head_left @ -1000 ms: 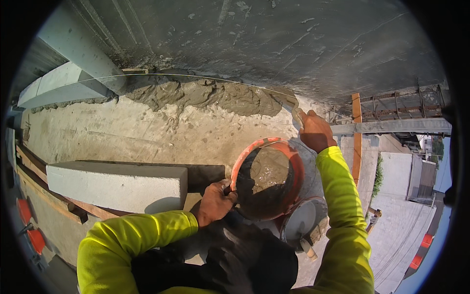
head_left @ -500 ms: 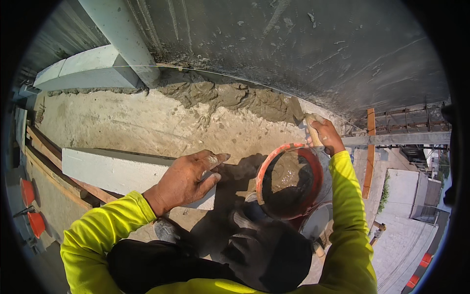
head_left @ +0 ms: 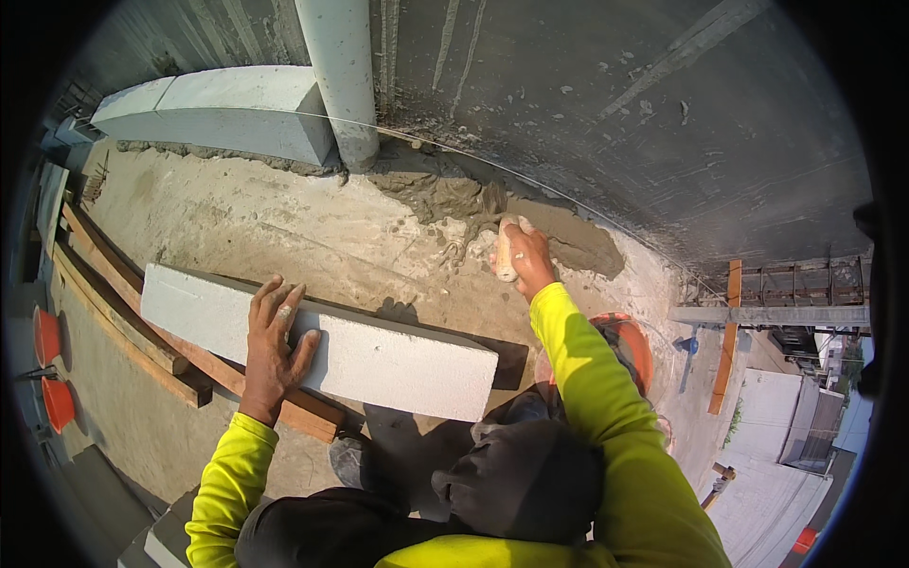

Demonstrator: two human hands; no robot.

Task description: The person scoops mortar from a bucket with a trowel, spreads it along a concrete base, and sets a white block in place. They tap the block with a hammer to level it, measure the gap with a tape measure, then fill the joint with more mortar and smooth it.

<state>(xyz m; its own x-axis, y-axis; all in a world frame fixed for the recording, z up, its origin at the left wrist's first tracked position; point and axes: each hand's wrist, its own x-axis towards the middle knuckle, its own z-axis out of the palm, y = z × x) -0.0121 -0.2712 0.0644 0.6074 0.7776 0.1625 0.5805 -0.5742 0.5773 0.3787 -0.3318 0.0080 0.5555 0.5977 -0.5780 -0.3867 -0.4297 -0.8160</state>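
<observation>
Grey mortar (head_left: 578,234) stretches either side of the right hand (head_left: 524,253), which grips a pale-handled trowel (head_left: 505,262); the left hand (head_left: 273,355) spreads wide over a white block (head_left: 407,364), contact unclear, and an orange-rimmed bucket (head_left: 644,350) stands right of both hands

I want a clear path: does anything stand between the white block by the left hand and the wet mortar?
Yes, partly: the right hand, gripping a tool by its handle, is at the near edge of the mortar. Otherwise just floor and shadow show between it and the white block.
</observation>
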